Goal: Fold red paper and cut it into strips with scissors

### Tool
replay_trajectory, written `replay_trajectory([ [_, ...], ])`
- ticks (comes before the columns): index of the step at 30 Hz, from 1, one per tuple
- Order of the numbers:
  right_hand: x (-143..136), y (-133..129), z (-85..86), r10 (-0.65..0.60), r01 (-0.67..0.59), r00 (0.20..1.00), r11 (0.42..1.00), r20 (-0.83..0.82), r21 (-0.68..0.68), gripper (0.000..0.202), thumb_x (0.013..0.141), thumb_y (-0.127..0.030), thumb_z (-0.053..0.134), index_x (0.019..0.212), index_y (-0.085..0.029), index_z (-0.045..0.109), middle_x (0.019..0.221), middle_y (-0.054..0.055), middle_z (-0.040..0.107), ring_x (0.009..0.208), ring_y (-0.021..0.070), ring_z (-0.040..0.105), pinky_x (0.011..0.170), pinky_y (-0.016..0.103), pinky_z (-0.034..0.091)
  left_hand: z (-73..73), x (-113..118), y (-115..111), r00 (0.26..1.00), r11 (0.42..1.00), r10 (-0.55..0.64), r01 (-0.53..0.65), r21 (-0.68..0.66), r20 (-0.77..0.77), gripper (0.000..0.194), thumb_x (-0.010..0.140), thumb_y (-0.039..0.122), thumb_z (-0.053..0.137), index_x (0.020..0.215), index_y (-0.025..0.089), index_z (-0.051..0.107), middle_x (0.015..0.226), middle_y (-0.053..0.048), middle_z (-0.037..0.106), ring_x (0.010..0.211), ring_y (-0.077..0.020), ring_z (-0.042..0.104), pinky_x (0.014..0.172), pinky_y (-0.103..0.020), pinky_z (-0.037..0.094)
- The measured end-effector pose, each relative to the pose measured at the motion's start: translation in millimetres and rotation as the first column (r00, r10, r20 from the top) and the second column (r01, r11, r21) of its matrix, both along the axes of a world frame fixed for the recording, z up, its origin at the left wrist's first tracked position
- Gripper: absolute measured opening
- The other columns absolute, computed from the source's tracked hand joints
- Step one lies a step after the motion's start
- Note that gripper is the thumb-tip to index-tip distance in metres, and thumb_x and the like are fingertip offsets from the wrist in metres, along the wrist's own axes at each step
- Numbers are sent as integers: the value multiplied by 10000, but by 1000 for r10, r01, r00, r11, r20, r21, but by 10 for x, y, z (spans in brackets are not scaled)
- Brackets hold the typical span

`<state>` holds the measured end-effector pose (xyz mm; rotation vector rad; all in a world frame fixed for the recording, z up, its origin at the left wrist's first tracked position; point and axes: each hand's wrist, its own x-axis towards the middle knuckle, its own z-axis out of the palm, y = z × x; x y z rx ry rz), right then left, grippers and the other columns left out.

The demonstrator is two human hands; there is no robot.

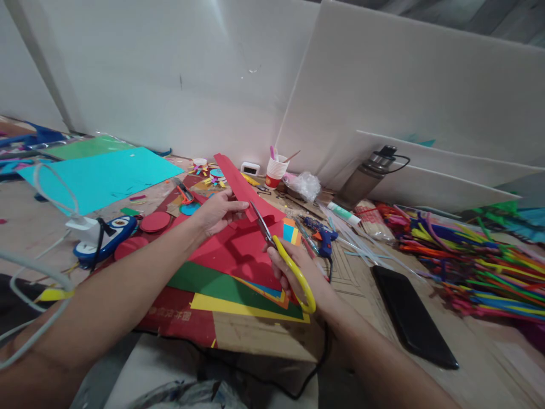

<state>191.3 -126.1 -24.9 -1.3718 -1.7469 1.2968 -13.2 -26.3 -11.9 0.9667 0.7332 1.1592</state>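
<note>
My left hand (223, 211) pinches a piece of red paper (242, 184), held raised and curled above the table. In my right hand (293, 264) are scissors (293, 267) with yellow handles. Their metal blades point up and away from me and meet the red paper's near edge, close to my left fingertips. How far the blades are apart is hard to make out. Below both hands lies a stack of coloured sheets, with a red sheet (232, 253) on top and a green sheet (204, 287) and a yellow sheet (251, 312) showing at the near side.
At the left are a blue power strip (113, 236), red discs (155, 221) and a cyan sheet (106, 173). A paper cup (276, 172), a glue gun (324, 236), a dark bottle (364, 179), a black phone (413, 315) and many pipe cleaners (481, 255) lie behind and right.
</note>
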Motion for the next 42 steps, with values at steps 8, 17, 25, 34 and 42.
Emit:
replay_trajectory([
  [8,-34,-30,2,-40,40,999,999,-7,-21,409,859,-609,482,907,-204,522,537,-75,467,364,61,420,325,156,337,31,15,-22,999,999,24,-23,-37,25,313,562,77,803,843,115,670,715,-6,674,594,-103,620,581,-227,517],
  [17,-37,-21,21,-21,21,1000,999,15,27,393,864,-597,481,894,-205,508,556,-72,469,377,63,435,336,158,338,41,21,-43,1000,999,12,-12,-34,1,288,579,73,800,831,117,668,723,-16,678,592,-101,625,573,-212,522],
  [25,-23,-2,-2,-19,19,999,1000,28,21,391,872,-597,465,921,-212,513,567,-63,485,386,76,453,341,169,359,25,33,-51,1000,1000,-24,24,-19,8,276,598,91,803,839,123,672,757,-22,685,622,-102,633,611,-220,530],
  [34,-35,-19,29,-30,30,1000,999,-4,-28,437,857,-622,475,963,-202,537,542,-70,466,382,74,431,335,168,343,36,35,-52,1000,999,-21,21,-33,7,291,585,82,809,839,117,670,760,-26,679,632,-108,637,617,-227,528],
  [42,-36,-10,-38,-48,48,999,999,-13,4,374,856,-591,485,860,-218,487,571,-70,480,373,67,428,328,170,344,34,40,-62,999,999,-38,39,-34,19,281,603,60,793,845,115,661,768,-26,691,647,-121,659,642,-243,557],
])
